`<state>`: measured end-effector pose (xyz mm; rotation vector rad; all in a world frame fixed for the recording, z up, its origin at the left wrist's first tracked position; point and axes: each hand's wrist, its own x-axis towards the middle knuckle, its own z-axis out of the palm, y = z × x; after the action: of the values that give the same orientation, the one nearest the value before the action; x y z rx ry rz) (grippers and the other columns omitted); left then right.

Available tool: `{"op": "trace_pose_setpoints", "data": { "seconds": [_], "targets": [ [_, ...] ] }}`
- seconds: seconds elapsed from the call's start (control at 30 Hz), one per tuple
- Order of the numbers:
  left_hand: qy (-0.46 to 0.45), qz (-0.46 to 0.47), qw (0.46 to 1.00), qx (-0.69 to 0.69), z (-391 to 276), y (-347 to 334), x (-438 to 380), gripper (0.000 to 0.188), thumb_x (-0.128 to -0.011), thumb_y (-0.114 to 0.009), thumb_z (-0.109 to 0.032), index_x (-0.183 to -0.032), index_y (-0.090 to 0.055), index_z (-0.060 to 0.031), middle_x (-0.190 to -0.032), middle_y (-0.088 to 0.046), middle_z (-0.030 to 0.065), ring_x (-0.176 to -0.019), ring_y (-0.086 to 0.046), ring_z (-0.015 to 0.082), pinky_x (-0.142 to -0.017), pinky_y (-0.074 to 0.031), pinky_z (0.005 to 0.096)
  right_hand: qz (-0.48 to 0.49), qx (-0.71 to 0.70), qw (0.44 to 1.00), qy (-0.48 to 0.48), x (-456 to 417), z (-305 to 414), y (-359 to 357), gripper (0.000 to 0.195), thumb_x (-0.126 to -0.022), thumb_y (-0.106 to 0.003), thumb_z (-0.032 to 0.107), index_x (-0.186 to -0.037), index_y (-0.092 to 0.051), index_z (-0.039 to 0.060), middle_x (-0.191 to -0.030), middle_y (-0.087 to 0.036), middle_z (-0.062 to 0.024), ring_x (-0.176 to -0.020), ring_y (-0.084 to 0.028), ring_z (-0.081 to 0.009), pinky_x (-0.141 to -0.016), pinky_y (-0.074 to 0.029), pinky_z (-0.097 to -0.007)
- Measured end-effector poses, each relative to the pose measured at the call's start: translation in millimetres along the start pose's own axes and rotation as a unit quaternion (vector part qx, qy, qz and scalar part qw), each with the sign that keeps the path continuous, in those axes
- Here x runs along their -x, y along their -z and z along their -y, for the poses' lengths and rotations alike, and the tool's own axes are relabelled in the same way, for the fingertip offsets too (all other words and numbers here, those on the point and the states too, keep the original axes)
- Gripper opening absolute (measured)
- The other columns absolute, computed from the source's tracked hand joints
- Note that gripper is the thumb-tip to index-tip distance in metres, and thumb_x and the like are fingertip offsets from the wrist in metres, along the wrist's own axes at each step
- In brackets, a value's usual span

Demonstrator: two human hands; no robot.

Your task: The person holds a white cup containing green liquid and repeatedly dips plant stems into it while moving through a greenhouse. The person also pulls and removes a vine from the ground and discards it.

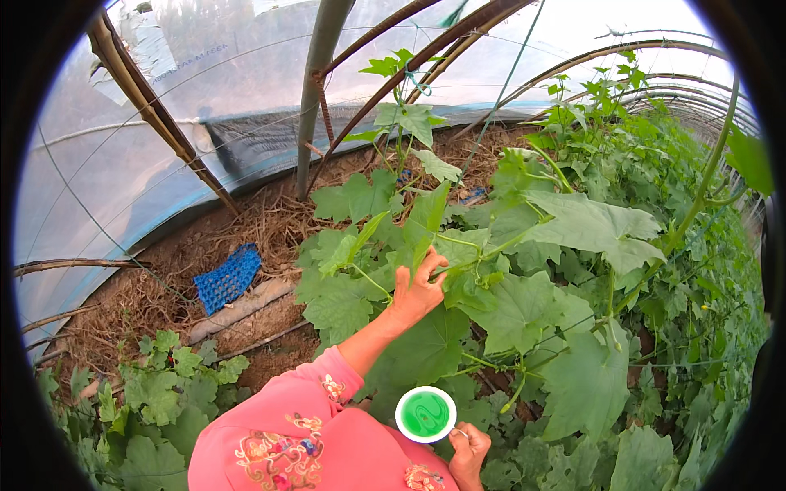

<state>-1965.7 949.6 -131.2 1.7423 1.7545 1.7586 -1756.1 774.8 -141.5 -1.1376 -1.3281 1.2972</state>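
Note:
My left hand (pixel 420 288) reaches up into the vine leaves, its fingers curled around a green vine stem (pixel 505 245). Curling tendrils and a young leaf (pixel 428 215) surround these fingertips, and leaves partly hide the grip. Low in front of my body, my right hand (pixel 470 451) grips the handle of a white cup (pixel 453 406). Bright green liquid (pixel 425 413) with swirls on its surface fills much of the cup. A small slender fruit or bud (pixel 511 400) hangs from the vine just above and right of that hand.
Clear plastic sheeting (pixel 245 73) covers the tunnel wall at left. A metal post (pixel 318 92), bamboo hoops (pixel 163 116) and a green string (pixel 500 92) cross the upper area. Blue netting (pixel 227 277) lies on straw-covered soil. Dense vines (pixel 694 258) fill the right side.

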Motion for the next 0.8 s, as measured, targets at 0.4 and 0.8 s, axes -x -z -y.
{"op": "trace_pose_setpoints", "data": {
  "seconds": [0.4, 0.8],
  "targets": [
    [-0.027, 0.06, 0.997, -0.027, 14, -10, 9, 0.038, -0.062, -0.042, 0.01, -0.09, -0.055, -0.0112, -0.104, -0.052, 0.0137, -0.075, -0.056, 0.0285, -0.062, -0.044, 0.0315, 0.007, 0.009, 1.0, -0.011, 2, -1, -1, 0.027, -0.07, -0.052, 0.004, -0.049, -0.036, -0.0005, -0.044, -0.035, 0.001, -0.042, -0.029, -0.0043, -0.038, -0.021, -0.0237],
    [-0.071, 0.131, 0.985, -0.09, 4, -34, -13, 0.032, -0.061, -0.053, -0.001, -0.092, -0.052, -0.0066, -0.069, -0.053, 0.0164, -0.061, -0.05, 0.034, -0.048, -0.04, 0.0386, 0.002, 0.001, 1.0, -0.029, 3, -5, -4, 0.025, -0.07, -0.052, 0.002, -0.05, -0.038, -0.0004, -0.044, -0.036, 0.0021, -0.043, -0.03, -0.0035, -0.038, -0.022, -0.0226]
  ]
}}
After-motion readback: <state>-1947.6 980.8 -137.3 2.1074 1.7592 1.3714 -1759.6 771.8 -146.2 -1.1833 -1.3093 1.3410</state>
